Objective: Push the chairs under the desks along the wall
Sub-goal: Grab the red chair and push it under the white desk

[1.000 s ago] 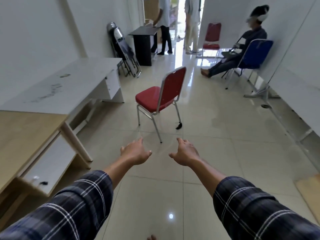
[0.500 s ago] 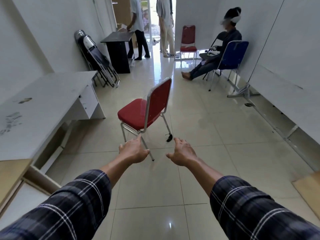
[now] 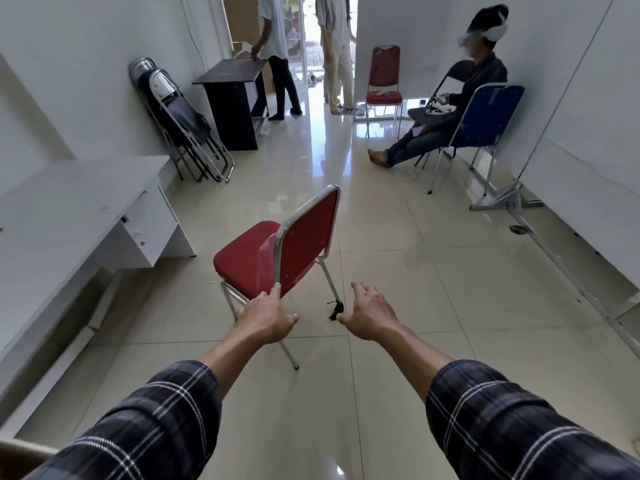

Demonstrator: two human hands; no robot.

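Note:
A red padded chair (image 3: 277, 251) with a chrome frame stands in the middle of the tiled corridor, its seat turned toward the white desk (image 3: 72, 216) on the left wall. My left hand (image 3: 265, 320) is stretched out, fingers apart, with the fingertips at the lower left edge of the chair's backrest. My right hand (image 3: 370, 315) is open, just right of the chair's rear leg, touching nothing. A torn black foot cap hangs at that rear leg.
Folded chairs (image 3: 180, 126) lean on the left wall beyond the white desk, then a black desk (image 3: 232, 95). A seated person (image 3: 446, 109) on a blue chair (image 3: 485, 116), another red chair (image 3: 384, 81) and two standing people fill the far end. A partition foot (image 3: 509, 199) juts out right.
I have moved forward along the corridor, so the red chair is much nearer. Both hands reached out, and the left one now meets the backrest edge.

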